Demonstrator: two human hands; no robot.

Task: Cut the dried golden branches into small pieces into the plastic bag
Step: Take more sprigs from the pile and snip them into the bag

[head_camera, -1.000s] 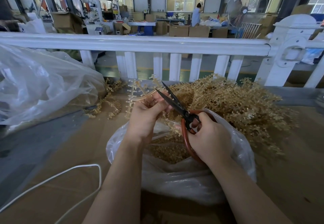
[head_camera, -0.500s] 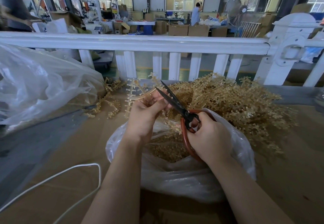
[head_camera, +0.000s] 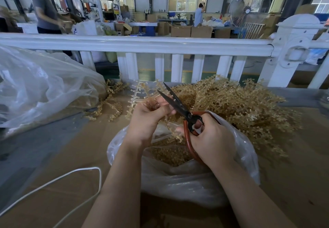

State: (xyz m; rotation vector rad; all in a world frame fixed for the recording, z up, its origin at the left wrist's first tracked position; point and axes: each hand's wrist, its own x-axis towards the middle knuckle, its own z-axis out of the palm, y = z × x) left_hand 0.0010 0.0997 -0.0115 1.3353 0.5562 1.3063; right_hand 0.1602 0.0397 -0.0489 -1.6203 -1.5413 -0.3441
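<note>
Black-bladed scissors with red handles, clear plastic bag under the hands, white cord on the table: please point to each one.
Black-bladed scissors with red handles [head_camera: 179, 105]: head view, on the blades.
Clear plastic bag under the hands [head_camera: 187, 183]: head view, on its front wall.
White cord [head_camera: 53, 181]: head view, on its upper strand.

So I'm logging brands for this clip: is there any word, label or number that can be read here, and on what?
None can be read.
Scissors: no marking shows.
Plastic bag: unprinted.
Yellow sign at the back: too small and blurred.
Cardboard boxes at the back: no print legible.
</note>
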